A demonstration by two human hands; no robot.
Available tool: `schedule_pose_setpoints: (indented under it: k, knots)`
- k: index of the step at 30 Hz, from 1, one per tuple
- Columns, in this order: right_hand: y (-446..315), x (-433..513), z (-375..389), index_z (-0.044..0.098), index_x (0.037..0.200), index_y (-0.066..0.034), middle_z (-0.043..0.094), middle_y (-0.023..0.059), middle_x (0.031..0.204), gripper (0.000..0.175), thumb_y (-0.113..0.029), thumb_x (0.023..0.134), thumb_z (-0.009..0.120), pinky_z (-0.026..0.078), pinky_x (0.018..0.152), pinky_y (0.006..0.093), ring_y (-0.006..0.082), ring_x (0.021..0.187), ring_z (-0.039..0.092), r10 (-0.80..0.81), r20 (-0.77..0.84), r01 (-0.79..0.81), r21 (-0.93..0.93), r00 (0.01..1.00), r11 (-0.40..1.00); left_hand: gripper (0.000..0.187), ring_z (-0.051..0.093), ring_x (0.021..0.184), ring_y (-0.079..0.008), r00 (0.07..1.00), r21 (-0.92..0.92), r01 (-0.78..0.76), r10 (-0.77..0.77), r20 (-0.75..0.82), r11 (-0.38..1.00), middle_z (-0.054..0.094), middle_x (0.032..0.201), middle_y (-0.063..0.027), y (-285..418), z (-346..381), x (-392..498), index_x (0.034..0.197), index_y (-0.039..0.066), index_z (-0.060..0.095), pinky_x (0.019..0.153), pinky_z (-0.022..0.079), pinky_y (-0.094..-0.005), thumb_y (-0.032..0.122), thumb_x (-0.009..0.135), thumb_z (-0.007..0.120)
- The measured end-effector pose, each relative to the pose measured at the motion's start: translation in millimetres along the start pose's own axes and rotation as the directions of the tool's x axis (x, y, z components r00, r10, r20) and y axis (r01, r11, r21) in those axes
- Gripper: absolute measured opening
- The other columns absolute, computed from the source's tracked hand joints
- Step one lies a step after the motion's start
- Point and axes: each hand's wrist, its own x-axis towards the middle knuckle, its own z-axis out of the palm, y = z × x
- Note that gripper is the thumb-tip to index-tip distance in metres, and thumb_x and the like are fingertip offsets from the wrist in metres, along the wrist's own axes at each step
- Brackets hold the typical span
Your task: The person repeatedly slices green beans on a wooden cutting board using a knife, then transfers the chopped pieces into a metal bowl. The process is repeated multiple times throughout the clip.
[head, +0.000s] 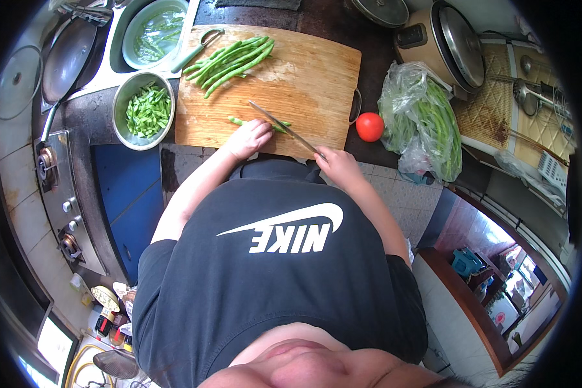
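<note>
My right hand (339, 166) grips the handle of a kitchen knife (283, 125), its blade slanting up and to the left over the front part of a wooden cutting board (315, 87). Under the fingers of my left hand (250, 138) lies a green bean (234, 120), pressed on the board. Its other end shows beyond the blade on the right. Farther back on the board rests a bunch of long green beans (235, 63). A peeler (194, 52) with a pale green handle lies across the board's upper left corner. Cut bean pieces (148, 110) fill part of a metal bowl (118, 123) left of the board.
A sink (119, 36) at the back left holds a basin (127, 46) of water and greens. Right of the board are a tomato (370, 127), a plastic bag of long green vegetables (422, 116) and a rice cooker (427, 43). A wok (70, 60) and gas stove (72, 203) stand left.
</note>
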Motion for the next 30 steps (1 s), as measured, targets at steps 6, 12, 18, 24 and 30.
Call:
schedule_pose_setpoints:
  k: [6, 12, 18, 24, 30]
  knots:
    - [-1.4, -5.0, -3.0, 0.061, 0.101, -0.0113, 0.065, 0.0172, 0.079, 0.024, -0.03, 0.088, 0.053, 0.051, 0.065, 0.0451, 0.0349, 0.074, 0.064, -0.017, 0.003, 0.017, -0.062, 1.0, 0.998, 0.029, 0.054, 0.099, -0.0273, 0.999, 0.022, -0.031, 0.032, -0.04, 0.999, 0.057, 0.105, -0.0119, -2.4, 2.7, 0.1, 0.098, 0.0, 0.06, 0.079, 0.049, -0.037, 0.01, 0.072, 0.053]
    - [-4.7, -2.8, -5.6, 0.061, 0.099, -0.0102, 0.065, 0.0181, 0.078, 0.025, -0.03, 0.089, 0.051, 0.051, 0.067, 0.0463, 0.0359, 0.075, 0.064, 0.015, 0.062, -0.012, -0.055, 0.998, 0.998, 0.025, 0.056, 0.095, -0.0265, 0.995, 0.06, -0.047, 0.052, -0.087, 0.997, 0.058, 0.102, -0.0122, 0.1, -1.4, 2.6, 0.092, 0.001, 0.058, 0.075, 0.051, -0.0344, 0.01, 0.069, 0.053]
    - [-11.7, 15.7, 8.0, 0.06, 0.095, -0.0088, 0.064, 0.0189, 0.076, 0.025, -0.031, 0.089, 0.05, 0.05, 0.067, 0.0476, 0.0375, 0.074, 0.063, 0.006, 0.053, -0.005, -0.021, 0.999, 1.0, 0.024, 0.057, 0.094, -0.0264, 0.996, 0.044, -0.044, 0.047, -0.07, 0.998, 0.058, 0.101, -0.0123, 1.4, -4.8, 4.3, 0.091, 0.0, 0.058, 0.075, 0.051, -0.0345, 0.01, 0.069, 0.054]
    - [-11.4, 34.1, 15.8, 0.059, 0.094, -0.0086, 0.064, 0.0188, 0.077, 0.025, -0.032, 0.09, 0.049, 0.049, 0.067, 0.048, 0.0393, 0.074, 0.062, 0.001, 0.041, -0.002, 0.018, 0.999, 1.0, 0.03, 0.056, 0.097, -0.0278, 0.996, 0.024, -0.041, 0.042, -0.075, 0.999, 0.058, 0.106, -0.0127, 0.9, -4.9, 3.9, 0.099, 0.001, 0.06, 0.077, 0.049, -0.0363, 0.01, 0.071, 0.054]
    - [-7.1, 18.8, 6.3, 0.059, 0.095, -0.0094, 0.064, 0.0179, 0.077, 0.025, -0.032, 0.089, 0.05, 0.048, 0.067, 0.0483, 0.0383, 0.076, 0.062, 0.055, 0.031, -0.056, 0.042, 0.998, 0.998, 0.033, 0.056, 0.097, -0.0269, 0.99, 0.06, 0.041, -0.033, -0.135, 0.997, 0.058, 0.105, -0.0115, 2.9, -10.4, -5.1, 0.102, 0.002, 0.061, 0.081, 0.048, -0.0372, 0.01, 0.071, 0.055]
